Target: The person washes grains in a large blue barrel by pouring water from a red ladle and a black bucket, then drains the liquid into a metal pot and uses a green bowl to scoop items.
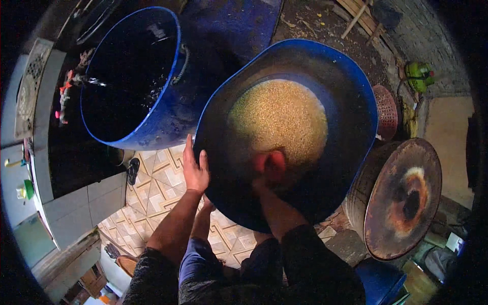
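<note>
A deep blue plastic barrel (213, 91) with an open top stands in front of me. Pale yellow beans or grains (284, 114) lie at its bottom. My right hand (263, 185) reaches down inside and is closed around a small red cup (271, 162), at the near edge of the grains. Shadow and blur hide its fingers. At the barrel's left side, my left hand (196, 171) rests against the rim with its fingers spread and pointing up.
A second blue barrel (173, 122) with a rope handle holds dark water, and a tap (78, 79) runs into it. At right are a rusty metal drum (404, 198), a pink basket (386, 112) and a green gas cylinder (419, 76). A flip-flop (132, 170) lies on the tiled floor (160, 187).
</note>
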A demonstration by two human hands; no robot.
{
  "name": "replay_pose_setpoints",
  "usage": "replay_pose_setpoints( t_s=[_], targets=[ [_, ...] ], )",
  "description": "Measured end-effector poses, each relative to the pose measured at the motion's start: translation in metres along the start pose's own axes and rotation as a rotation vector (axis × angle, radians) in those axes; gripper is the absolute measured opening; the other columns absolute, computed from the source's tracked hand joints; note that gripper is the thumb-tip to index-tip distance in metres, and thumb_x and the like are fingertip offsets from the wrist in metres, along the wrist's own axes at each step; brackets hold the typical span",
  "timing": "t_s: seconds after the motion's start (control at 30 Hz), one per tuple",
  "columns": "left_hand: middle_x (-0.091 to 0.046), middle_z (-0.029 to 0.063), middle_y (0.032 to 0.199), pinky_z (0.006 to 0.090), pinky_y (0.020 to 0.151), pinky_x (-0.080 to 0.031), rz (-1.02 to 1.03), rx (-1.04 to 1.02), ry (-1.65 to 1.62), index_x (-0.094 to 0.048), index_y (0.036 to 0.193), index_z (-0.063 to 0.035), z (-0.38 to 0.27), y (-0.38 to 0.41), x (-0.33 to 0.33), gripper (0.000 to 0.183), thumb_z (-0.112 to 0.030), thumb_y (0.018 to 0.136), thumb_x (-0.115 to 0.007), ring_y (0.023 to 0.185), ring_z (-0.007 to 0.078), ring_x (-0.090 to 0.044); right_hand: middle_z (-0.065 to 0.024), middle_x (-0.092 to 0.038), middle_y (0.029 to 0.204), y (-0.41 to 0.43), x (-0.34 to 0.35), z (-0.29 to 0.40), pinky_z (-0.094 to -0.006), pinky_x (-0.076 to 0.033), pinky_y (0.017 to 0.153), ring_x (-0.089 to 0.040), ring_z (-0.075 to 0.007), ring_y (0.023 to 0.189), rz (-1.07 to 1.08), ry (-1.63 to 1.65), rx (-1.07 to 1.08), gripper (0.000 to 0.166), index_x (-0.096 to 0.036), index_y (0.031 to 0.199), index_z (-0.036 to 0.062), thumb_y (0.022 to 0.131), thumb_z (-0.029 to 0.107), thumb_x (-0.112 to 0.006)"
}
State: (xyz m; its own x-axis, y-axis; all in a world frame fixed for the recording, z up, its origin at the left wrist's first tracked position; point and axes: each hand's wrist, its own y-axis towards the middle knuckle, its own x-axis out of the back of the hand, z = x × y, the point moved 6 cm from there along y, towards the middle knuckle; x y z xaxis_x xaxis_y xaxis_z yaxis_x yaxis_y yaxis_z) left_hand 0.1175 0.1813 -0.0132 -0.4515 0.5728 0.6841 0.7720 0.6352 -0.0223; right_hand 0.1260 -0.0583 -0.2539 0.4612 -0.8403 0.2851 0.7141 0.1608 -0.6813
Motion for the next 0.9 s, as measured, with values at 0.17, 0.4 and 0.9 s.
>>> replay_pose_setpoints(
  t_s=[0.17,0.4,0.9],
  targets=[
    [-0.03,0.0227,0.138,0.0363,0.106,-0.021,-0.045,0.236,-0.219,-0.018,0.139,0.0038,0.022,-0.106,-0.018,0.052,-0.019,0.095,-0.035,0.129,0.0315,-0.029,-0.0177,-0.056,0.111,0.017,-0.02,0.022,-0.0417,-0.041,0.091,-0.051,-0.0342,0.106,0.082,-0.339,0.265,0.043,-0.05,0.118,0.0008,0.077,0.012,-0.054],
    [-0.039,0.0217,0.131,0.0341,0.102,-0.027,-0.149,0.437,-0.396,-0.025,0.136,0.0021,-0.011,-0.128,-0.029,0.047,-0.019,0.095,-0.034,0.123,0.0297,-0.037,-0.0173,-0.055,0.112,0.086,0.13,-0.03,-0.0423,-0.041,0.089,-0.053,-0.0343,0.102,-0.443,-0.446,0.236,0.043,-0.049,0.118,-0.0014,0.077,0.009,-0.055],
    [-0.046,0.0248,0.119,0.0377,0.095,-0.034,-0.095,0.436,-0.19,-0.031,0.13,0.0029,-0.01,-0.132,-0.019,0.043,-0.022,0.095,-0.033,0.112,0.0361,-0.046,-0.0171,-0.057,0.099,0.104,0.151,-0.038,-0.0416,-0.044,0.076,-0.056,-0.0306,0.086,-0.396,0.282,-0.167,0.035,-0.05,0.109,-0.0005,0.078,0.012,-0.055]
  ],
)
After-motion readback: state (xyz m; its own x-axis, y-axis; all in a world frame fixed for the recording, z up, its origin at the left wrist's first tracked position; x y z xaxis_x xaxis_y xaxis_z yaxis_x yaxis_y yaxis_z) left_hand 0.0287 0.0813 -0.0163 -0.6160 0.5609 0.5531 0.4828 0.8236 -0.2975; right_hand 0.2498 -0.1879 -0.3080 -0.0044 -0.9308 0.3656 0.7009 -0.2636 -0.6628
